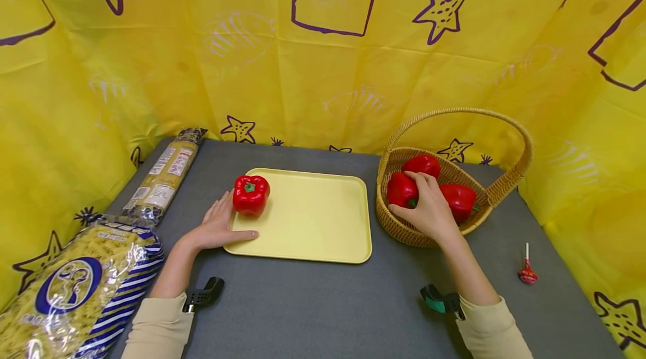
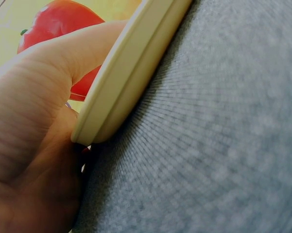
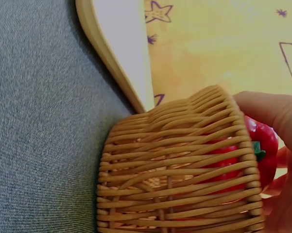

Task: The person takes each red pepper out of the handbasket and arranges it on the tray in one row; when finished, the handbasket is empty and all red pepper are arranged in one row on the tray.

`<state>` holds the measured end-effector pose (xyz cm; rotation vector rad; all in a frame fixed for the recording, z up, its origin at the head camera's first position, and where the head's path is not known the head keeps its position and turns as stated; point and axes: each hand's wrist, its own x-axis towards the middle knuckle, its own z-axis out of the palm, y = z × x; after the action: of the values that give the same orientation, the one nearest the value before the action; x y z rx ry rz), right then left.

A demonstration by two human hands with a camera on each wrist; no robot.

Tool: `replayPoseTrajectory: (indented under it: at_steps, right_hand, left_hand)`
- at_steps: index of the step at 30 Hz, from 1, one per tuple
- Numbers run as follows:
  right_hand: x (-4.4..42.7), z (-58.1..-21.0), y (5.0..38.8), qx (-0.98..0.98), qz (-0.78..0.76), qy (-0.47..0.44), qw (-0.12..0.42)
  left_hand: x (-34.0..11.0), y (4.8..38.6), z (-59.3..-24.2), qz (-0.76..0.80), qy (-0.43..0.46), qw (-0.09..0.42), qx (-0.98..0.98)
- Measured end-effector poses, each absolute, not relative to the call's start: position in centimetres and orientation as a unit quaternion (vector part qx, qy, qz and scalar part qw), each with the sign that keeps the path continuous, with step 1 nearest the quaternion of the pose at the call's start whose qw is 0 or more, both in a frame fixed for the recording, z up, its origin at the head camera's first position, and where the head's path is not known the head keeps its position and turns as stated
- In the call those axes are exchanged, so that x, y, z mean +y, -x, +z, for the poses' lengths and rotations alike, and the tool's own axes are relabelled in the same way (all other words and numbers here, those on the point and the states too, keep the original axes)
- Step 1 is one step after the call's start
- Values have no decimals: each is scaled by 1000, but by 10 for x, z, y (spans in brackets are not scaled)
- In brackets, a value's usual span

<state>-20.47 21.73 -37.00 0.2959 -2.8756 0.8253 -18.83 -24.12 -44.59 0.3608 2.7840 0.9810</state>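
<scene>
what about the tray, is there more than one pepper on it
No, just one red pepper sits on the yellow tray, near its left end.

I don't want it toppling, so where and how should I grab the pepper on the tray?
I'd grip the red pepper around opposite sides, coming from above and its right. It stands stem-up with rounded sides exposed, while the left hand lies close on its left, at the yellow tray.

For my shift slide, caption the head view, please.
Left hand touches a yellow tray bearing one red pepper; right hand grips another pepper in a wicker basket.
</scene>
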Motion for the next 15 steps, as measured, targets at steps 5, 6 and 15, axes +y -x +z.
replayPoseTrajectory:
  at_steps: [5, 6, 15]
  right_hand:
    - [215, -364, 198, -951, 280, -104, 86]
    - [215, -363, 197, -950, 280, -105, 90]
    - [205, -353, 185, -943, 291, -121, 104]
  left_hand:
    - [-241, 188, -446, 331, -122, 84, 932]
    - [-241, 188, -447, 331, -122, 84, 932]
    - [-242, 189, -448, 331, -120, 85, 932]
